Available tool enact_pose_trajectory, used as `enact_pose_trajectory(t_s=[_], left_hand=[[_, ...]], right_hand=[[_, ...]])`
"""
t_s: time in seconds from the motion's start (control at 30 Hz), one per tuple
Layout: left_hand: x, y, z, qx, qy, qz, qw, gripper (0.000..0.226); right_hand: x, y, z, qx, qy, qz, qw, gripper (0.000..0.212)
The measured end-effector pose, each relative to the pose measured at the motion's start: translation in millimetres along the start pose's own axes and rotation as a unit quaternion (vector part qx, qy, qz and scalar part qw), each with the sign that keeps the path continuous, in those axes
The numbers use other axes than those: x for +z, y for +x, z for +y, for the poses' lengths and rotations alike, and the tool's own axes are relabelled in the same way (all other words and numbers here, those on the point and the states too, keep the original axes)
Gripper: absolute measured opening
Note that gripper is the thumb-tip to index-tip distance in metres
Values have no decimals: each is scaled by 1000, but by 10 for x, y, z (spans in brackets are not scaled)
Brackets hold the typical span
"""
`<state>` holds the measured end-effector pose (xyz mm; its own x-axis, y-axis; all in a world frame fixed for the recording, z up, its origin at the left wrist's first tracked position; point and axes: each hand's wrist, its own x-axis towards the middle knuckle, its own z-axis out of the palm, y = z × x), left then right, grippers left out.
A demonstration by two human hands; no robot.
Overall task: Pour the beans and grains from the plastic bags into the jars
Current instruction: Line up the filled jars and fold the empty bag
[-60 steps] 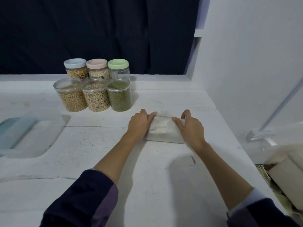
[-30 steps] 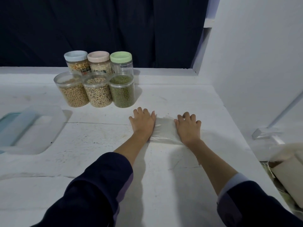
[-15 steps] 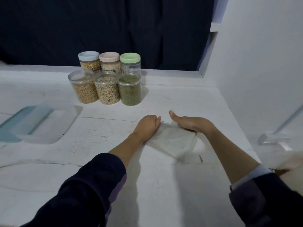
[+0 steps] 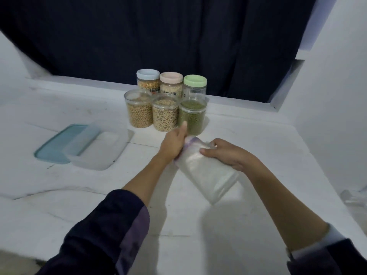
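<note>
A dark curtain [image 4: 178,36] hangs behind a white bench [image 4: 79,205], with a white wall [image 4: 337,96] on the right; near the back of the bench stand six jars in two rows, touching or almost touching; the back row carries a blue lid [image 4: 148,74], a pink lid [image 4: 171,77] and a green lid [image 4: 195,80]; the front row stands open, with a jar of tan beans [image 4: 139,114], a jar of speckled grains [image 4: 165,115] and a jar of green beans [image 4: 192,117]; to the left lies a clear plastic tub [image 4: 97,147] partly over a teal lid [image 4: 59,145]; in front of the jars both hands hold a plastic bag [image 4: 208,173] off the bench, tilted, its far end nearest the jars; the left hand [image 4: 172,145] grips that far end, fingers curled round it and thumb raised toward the jar of green beans; the right hand [image 4: 228,153] holds the bag from the right side, thumb pressed on top and fingers curled at its edge; what the bag contains cannot be told; dark sleeves cover both forearms.
</note>
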<state>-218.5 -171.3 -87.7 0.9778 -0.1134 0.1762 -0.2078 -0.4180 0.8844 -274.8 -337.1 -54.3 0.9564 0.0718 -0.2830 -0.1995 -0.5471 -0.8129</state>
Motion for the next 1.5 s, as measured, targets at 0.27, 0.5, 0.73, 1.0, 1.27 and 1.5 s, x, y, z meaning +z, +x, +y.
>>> enact_pose_trajectory(t_s=[0.27, 0.5, 0.73, 1.0, 1.27, 1.5], left_hand=[[-1695, 280, -351, -24, -235, -25, 971, 61], [-2520, 464, -736, -9, -180, 113, 977, 38], [-2599, 580, -1199, -27, -65, 83, 994, 33], [-2450, 652, -1447, 30, 246, -53, 967, 37], [-2514, 713, -1385, 55, 245, -60, 966, 51], [-2448, 843, -1503, -56, 301, -91, 948, 75]], right_hand=[[1507, 536, -1118, -156, 260, 124, 945, 42], [2517, 987, -1688, -196, 288, 171, 922, 54], [2749, 1146, -1659, -61, -102, 291, 949, 52], [2692, 1164, -1566, -7, -198, 291, 936, 55], [2664, 1140, -1555, -7, -167, 275, 947, 44], [2559, 1168, -1591, 53, -228, 172, 957, 49]])
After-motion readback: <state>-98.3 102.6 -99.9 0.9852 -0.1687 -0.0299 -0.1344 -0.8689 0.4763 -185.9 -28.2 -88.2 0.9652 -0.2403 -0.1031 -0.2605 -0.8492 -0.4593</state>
